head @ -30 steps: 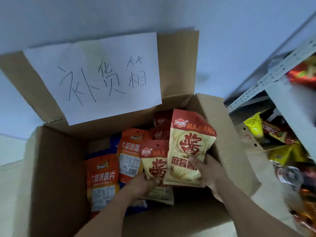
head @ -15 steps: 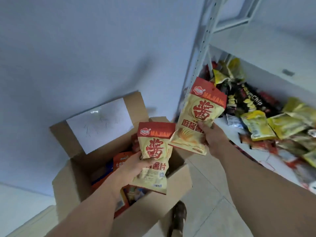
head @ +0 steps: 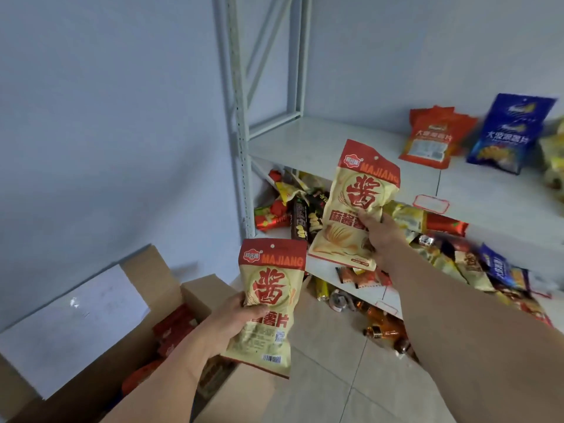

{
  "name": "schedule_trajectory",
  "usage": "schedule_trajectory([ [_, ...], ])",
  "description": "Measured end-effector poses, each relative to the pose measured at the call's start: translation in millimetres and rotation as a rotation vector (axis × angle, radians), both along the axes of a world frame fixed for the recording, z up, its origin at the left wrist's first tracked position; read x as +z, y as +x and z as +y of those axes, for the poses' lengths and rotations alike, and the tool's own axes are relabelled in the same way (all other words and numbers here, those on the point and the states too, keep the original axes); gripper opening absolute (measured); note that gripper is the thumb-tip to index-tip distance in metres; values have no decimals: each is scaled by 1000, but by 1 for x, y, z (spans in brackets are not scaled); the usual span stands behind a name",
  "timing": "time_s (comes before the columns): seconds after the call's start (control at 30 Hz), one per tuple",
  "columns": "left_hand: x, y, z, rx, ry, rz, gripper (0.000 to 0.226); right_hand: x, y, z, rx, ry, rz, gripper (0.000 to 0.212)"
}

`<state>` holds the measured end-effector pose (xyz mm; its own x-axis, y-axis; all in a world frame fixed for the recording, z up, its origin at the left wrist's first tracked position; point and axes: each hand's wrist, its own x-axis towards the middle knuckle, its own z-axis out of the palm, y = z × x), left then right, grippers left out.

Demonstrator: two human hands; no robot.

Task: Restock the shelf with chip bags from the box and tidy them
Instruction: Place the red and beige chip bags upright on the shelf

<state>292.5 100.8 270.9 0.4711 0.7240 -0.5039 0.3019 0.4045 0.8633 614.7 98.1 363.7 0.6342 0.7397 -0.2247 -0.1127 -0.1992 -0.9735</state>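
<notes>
My left hand (head: 235, 322) grips a cream and red MAJIANG chip bag (head: 271, 300) upright above the right corner of the open cardboard box (head: 201, 294). My right hand (head: 381, 236) holds a second, identical chip bag (head: 357, 196) higher up, in front of the edge of the white shelf board (head: 311, 141). That board carries an orange chip bag (head: 433, 135) and a blue chip bag (head: 506, 135) standing at the back right. More red and orange bags lie inside the box.
The white metal shelf upright (head: 241, 117) rises beside the pale wall. The lower shelf (head: 323, 270) is heaped with several mixed snack packets. Bottles and packets lie under it on the tiled floor (head: 335, 377). A white paper sheet (head: 76, 325) covers the box flap.
Both hands have lifted their bags out of the box and swung right and up toward the shelf. My view has turned from the box to the shelf.
</notes>
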Motion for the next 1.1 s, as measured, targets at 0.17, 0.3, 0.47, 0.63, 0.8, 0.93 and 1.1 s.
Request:
schedule_trajectory([
  [0.17, 17, 91, 37, -11, 30, -20, 46, 20, 89, 22, -39, 13, -54, 24],
  [0.3, 35, 154, 66, -15, 43, -72, 43, 34, 144, 55, -41, 34, -72, 21],
  [0.47, 48, 206, 121, -7, 36, -117, 41, 47, 193, 107, -47, 76, -45, 19],
  [0.63, 59, 255, 203, -21, 87, -173, 50, 53, 236, 183, -60, 116, -62, 24],
  [0.8, 80, 303, 297, -44, 132, -199, 50, 55, 278, 269, -98, 73, -101, 20],
  [0.93, 103, 339, 365, -106, 131, -193, 52, 61, 313, 322, -127, 70, -116, 25],
  [1.1, 122, 384, 431, -149, 132, -210, 53, 68, 356, 374, -169, 47, -134, 26],
])
